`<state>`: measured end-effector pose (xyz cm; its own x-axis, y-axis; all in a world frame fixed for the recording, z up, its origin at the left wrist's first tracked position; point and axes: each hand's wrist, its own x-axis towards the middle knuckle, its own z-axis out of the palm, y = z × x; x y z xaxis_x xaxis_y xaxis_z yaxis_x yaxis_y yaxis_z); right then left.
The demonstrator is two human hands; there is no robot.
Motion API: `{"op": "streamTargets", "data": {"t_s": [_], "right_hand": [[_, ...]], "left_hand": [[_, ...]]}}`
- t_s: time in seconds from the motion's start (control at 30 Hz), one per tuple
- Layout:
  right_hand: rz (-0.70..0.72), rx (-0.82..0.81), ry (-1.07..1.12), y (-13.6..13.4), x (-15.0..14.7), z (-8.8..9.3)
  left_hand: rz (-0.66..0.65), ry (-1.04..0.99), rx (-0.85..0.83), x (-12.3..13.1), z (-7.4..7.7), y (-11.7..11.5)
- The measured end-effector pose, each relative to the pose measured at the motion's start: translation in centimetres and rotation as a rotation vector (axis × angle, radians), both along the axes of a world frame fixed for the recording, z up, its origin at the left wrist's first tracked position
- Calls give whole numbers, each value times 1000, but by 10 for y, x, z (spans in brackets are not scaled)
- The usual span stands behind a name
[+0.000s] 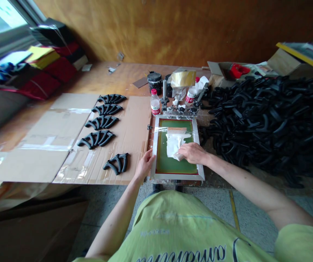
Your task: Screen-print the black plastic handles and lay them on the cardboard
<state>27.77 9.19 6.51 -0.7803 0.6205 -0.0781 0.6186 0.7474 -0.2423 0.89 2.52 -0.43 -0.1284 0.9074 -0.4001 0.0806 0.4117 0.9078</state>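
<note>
A screen-printing frame (200, 160) with a metal border and green mesh lies in front of me. My left hand (145, 164) is closed at its left edge, thumb and fingers on the border. Over the mesh, my right hand (192, 153) pinches the lower end of a limp-looking white piece (178, 156); whether it is a rag or an ink-covered scraper I cannot tell. White ink (174, 142) spreads above the fingers, below a brown wooden strip (176, 130) that looks like a squeegee handle. Metal hinge clamps (180, 109) hold the frame's far end.
Black curved parts (101, 122) lie in fanned rows on cardboard (134, 127) at left. A big heap of similar parts (268, 120) fills the right side. Behind the frame stand a red-capped bottle (155, 103), a dark ink tub (154, 83) and a second bottle (190, 96).
</note>
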Motion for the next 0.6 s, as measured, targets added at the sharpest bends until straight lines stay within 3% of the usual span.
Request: {"op": "streamTargets", "data": {"t_s": [0.07,0.17,0.3,0.37,0.47,0.6], "right_hand": [[-77,26,8,6,-5,-1],[-173,119,85,-4,-10,-16],[-119,89,161,-27,-4,-29],[-142,54,154,-23,-4,-22],[-286,58,181,7,-14,1],[-498,106,238,59,-14,35]], "left_hand": [[13,-16,-8,1,1,0],[12,-59,-8,2,4,-1],[8,-96,1,3,8,-3],[18,-99,-3,4,9,-3],[6,-118,5,1,14,-3],[-45,-99,63,-6,39,0]]}}
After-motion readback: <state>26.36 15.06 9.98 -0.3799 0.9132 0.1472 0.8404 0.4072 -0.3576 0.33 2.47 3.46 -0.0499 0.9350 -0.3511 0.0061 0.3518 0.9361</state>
